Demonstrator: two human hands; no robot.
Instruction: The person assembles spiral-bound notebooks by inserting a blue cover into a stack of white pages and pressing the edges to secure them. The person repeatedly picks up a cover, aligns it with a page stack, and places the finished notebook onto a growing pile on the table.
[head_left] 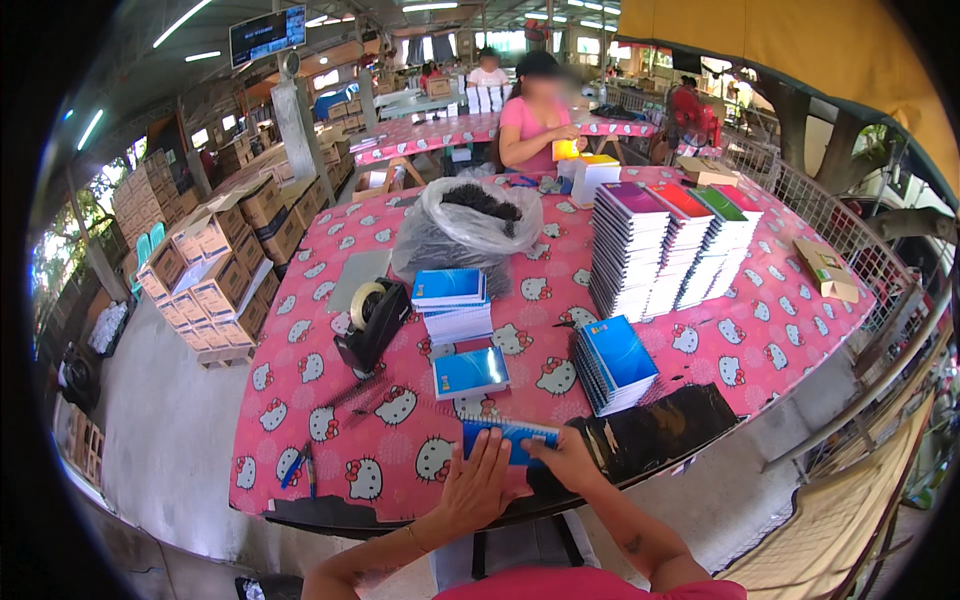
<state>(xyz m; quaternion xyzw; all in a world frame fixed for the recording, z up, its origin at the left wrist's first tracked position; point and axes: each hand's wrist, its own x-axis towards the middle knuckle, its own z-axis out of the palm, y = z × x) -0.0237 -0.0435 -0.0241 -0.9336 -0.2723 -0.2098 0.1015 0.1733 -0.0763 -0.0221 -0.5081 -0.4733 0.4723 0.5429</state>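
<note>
In the head view, the small blue-covered spiral notebook (512, 436) lies at the near edge of the pink patterned bench (300, 400), its coil along the side facing the far edge. The left hand (478, 475) rests flat on the cover, fingers extended; the right hand (566, 460) is at the notebook's right end, thumb over the cover. Whether its fingers close underneath cannot be told. The notebook should be light and fairly stiff, its glossy cover perhaps slippery and the coil easy to bend; the short ends look the safest hold.

Toward the far edge, a translucent plastic bag (420, 240) stands open, filled with dark, tangled-looking strands (482, 203) too small to identify. Near the right edge lies an opened brown cardboard box (825, 270); its contents are unclear. Left of the hands' area, a black tape dispenser (383, 322) holds a roll of tape (367, 302). A blue-covered book stack (455, 312) stands beside it; coil-bound blue notebooks (618, 362) are piled nearer the right corner.
</note>
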